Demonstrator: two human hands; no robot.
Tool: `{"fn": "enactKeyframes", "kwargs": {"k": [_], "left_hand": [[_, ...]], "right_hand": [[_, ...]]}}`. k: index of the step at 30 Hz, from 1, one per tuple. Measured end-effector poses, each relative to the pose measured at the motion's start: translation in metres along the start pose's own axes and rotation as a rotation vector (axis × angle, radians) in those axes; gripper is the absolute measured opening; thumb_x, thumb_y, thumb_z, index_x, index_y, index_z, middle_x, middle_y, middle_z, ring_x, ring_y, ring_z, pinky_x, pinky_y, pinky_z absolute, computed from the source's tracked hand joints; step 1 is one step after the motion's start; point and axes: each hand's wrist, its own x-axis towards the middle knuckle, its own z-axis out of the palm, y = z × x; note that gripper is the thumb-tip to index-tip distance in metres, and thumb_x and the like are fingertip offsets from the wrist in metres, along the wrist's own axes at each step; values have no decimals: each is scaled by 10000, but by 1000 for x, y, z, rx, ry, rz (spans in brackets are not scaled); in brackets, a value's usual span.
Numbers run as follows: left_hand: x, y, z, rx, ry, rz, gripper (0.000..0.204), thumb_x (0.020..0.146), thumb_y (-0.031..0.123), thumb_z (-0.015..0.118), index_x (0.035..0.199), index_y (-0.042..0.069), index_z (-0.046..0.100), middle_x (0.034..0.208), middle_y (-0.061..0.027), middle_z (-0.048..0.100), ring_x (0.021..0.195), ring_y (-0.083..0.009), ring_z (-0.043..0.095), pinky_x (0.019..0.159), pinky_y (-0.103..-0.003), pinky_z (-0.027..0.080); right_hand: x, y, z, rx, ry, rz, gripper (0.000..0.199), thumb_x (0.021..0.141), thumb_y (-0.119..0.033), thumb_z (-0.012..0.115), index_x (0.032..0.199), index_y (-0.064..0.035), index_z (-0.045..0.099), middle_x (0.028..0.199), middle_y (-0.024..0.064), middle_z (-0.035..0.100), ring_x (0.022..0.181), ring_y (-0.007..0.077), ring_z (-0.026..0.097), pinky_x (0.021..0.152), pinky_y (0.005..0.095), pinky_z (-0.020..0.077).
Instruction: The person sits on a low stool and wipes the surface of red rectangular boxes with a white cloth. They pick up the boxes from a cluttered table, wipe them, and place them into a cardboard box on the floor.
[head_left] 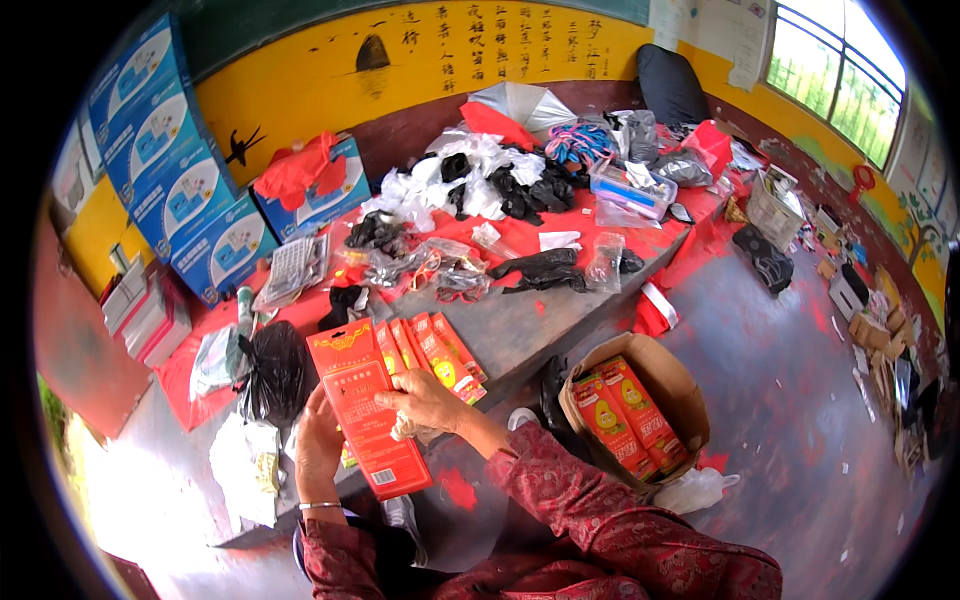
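Note:
A flat red cardboard package (362,400) with gold decoration along its top stands tilted in front of me. My left hand (318,435) grips its left edge, the fingers partly hidden behind it. Across the printed face lies my right hand (430,402), its fingers bent against the package. A small pale crumpled piece (408,428), perhaps cloth, shows under the right fingers. Just behind the package, several red and yellow boxes (440,360) lie side by side on the table (510,345).
To the right, an open carton (690,385) holds more red boxes. A black plastic bag (277,375) sits left of my hands. Plastic bags (470,170) and a clear plastic bin (632,190) crowd the red-covered tabletop behind. Blue boxes (160,130) are stacked far left.

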Motion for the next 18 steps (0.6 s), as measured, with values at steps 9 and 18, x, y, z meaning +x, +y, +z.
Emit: {"fn": "enactKeyframes", "kwargs": {"k": [9, 18], "left_hand": [[-19, -16, -3, 9, -42, -179, 671, 642, -50, 634, 1267, 4, 396, 1196, -130, 529, 1094, -296, 527, 914, -431, 448], [-21, -23, 19, -91, -207, -539, 628, 661, 9, 552, 1263, -56, 386, 1184, -292, 500, 1066, -418, 526, 908, -500, 441]], "right_hand": [[7, 7, 16, 50, -104, 191, 296, 840, -249, 589, 806, 44, 614, 620, 87, 580, 590, 131, 577, 552, 298, 442], [6, -28, 1, 500, 543, -196, 176, 892, -176, 545, 904, -1, 542, 698, 37, 555, 596, 112, 616, 432, 229, 469]]}}
